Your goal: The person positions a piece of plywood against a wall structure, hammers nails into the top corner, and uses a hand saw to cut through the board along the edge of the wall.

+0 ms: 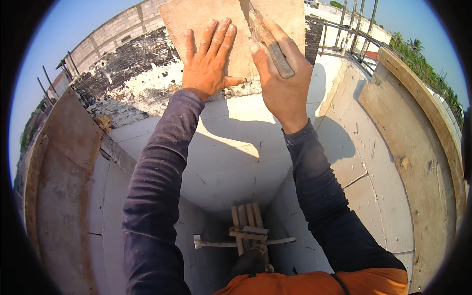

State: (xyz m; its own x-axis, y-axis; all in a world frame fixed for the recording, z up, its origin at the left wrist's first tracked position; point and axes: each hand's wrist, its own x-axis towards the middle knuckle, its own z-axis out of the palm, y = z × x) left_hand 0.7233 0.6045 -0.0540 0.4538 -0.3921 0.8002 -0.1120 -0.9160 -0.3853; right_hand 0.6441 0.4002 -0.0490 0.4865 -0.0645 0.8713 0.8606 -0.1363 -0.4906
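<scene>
A light brown plywood sheet (196, 14) lies across the top of the wall in front of me. My left hand (208, 59) rests flat on it with the fingers spread. My right hand (287, 78) is wrapped round the worn wooden handle of what looks like a hand saw (278, 56). Its narrow blade points away from me beside a dark slit in the sheet. The far end of the blade is cut off by the upper edge of the view.
Below me drops a deep shaft between pale block walls (231, 172). Bamboo poles (250, 216) tied with crosspieces stand in it. Weathered boards line the left (69, 177) and right (413, 132) sides. Bare steel rods (361, 24) rise at the far right.
</scene>
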